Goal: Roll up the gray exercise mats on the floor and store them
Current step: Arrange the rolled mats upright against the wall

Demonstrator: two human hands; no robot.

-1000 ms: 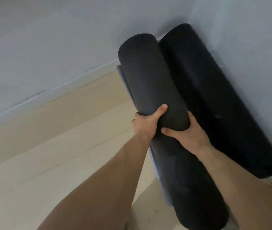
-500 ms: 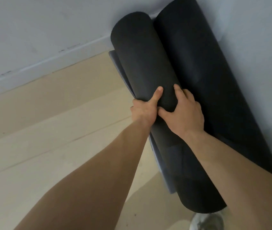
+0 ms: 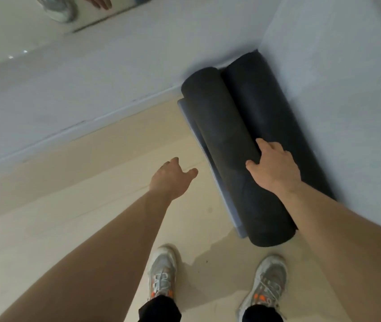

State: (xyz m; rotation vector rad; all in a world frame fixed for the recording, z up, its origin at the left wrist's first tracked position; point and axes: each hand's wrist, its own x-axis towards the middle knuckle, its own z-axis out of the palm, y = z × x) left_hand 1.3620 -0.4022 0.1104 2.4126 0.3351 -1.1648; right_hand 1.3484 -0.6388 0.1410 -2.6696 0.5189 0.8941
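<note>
Fingertips of the right hand point(image 3: 275, 169) are hidden behind the front roll point(image 3: 226, 135) (gripped from above); left of that roll, the left hand point(image 3: 172, 180) is held open.

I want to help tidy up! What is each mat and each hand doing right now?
front mat, rolled up, beside the back mat, lighter flap sticking out on its left.
back mat, rolled up, against the wall.
left hand, open, off the mats, holding nothing.
right hand, holds the front mat, fingers curled over it.
</note>
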